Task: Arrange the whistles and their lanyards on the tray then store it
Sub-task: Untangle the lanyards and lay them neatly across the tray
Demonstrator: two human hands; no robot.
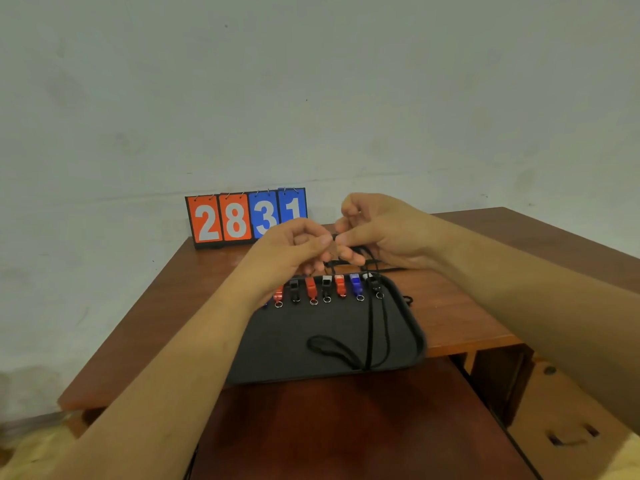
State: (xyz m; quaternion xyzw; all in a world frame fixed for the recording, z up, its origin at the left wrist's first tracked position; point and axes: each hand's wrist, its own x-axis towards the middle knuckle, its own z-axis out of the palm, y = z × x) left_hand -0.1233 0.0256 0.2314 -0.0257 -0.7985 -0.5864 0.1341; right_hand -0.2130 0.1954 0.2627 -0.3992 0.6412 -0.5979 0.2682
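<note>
Grip: I see the left hand [294, 247] and right hand [377, 233] fingertip to fingertip, both pinched tight on a black lanyard [356, 251] above the far edge of the tray [294, 341]. Below them the whistles [327, 287] lie in a row along that edge, and a second lanyard [332, 348] trails across the tray. The tray sits on the tabletop [450, 317], with the scoreboard [246, 218] behind it.

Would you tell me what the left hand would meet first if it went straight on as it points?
Probably the right hand, whose fingertips face the left hand across the thin black lanyard cord both pinch; depth unclear.
</note>
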